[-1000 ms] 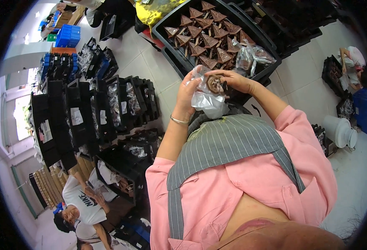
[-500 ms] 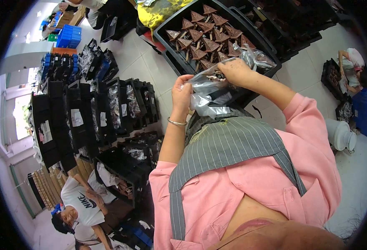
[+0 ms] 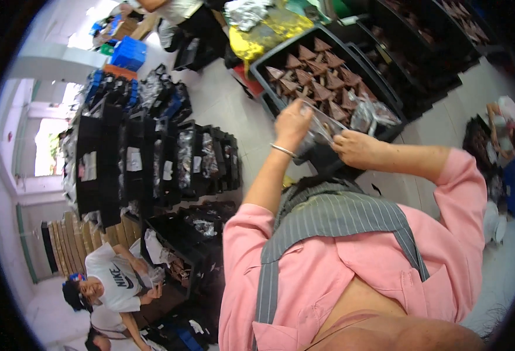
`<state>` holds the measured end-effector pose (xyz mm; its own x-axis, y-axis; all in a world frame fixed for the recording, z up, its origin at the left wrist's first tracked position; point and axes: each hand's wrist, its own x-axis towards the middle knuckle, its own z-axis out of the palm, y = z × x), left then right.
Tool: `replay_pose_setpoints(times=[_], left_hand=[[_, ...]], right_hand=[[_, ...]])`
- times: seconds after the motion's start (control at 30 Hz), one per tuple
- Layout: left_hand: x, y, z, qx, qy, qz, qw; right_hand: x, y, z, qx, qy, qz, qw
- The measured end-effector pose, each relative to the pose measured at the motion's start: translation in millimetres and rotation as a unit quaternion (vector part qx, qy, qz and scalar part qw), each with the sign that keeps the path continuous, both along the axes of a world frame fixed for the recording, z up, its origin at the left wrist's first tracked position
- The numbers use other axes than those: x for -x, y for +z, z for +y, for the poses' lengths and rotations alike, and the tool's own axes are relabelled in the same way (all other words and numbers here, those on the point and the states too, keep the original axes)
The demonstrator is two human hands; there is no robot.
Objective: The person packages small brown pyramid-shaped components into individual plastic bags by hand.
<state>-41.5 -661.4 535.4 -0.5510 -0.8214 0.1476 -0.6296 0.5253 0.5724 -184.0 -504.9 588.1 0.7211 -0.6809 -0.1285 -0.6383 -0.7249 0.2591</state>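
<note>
A clear plastic bag (image 3: 323, 121) stretches between my two hands in front of my apron. My left hand (image 3: 293, 124), with a bangle at its wrist, is closed on the bag's left edge. Gripping the other edge with bent fingers, my right hand (image 3: 356, 148) sits lower and to the right. Small pieces seem to be inside the bag, too blurred to name. Just beyond my hands is a black crate (image 3: 386, 88) holding several brown, triangle-topped pieces (image 3: 320, 93). More crumpled clear bags (image 3: 370, 115) lie in its near right corner.
Stacked black crates (image 3: 134, 158) line the left, and more crates (image 3: 409, 58) stand at the far right. A yellow bag (image 3: 269, 38) rests behind the crate. One person in a white shirt (image 3: 114, 278) works at lower left; another person (image 3: 506, 128) is at the right.
The bag has moved up and forward, closer to the crate. My right hand has come down from the bag's upper side to its lower right. The whole view has shifted.
</note>
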Motion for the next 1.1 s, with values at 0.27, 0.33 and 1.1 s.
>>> replay_pose_setpoints(times=[0.27, 0.33, 1.1], left_hand=[[-1, 1, 6, 0.087, -0.13, -0.097, 0.983], [-9, 19, 2, 0.113, -0.133, -0.088, 0.981], [-97, 82, 79, 0.108, -0.013, 0.206, 0.973]], right_hand=[[21, 5, 3, 0.014, -0.043, -0.084, 0.995], [28, 0, -2, 0.001, -0.087, -0.055, 0.995], [-89, 0, -35, -0.384, -0.243, -0.729, 0.512]])
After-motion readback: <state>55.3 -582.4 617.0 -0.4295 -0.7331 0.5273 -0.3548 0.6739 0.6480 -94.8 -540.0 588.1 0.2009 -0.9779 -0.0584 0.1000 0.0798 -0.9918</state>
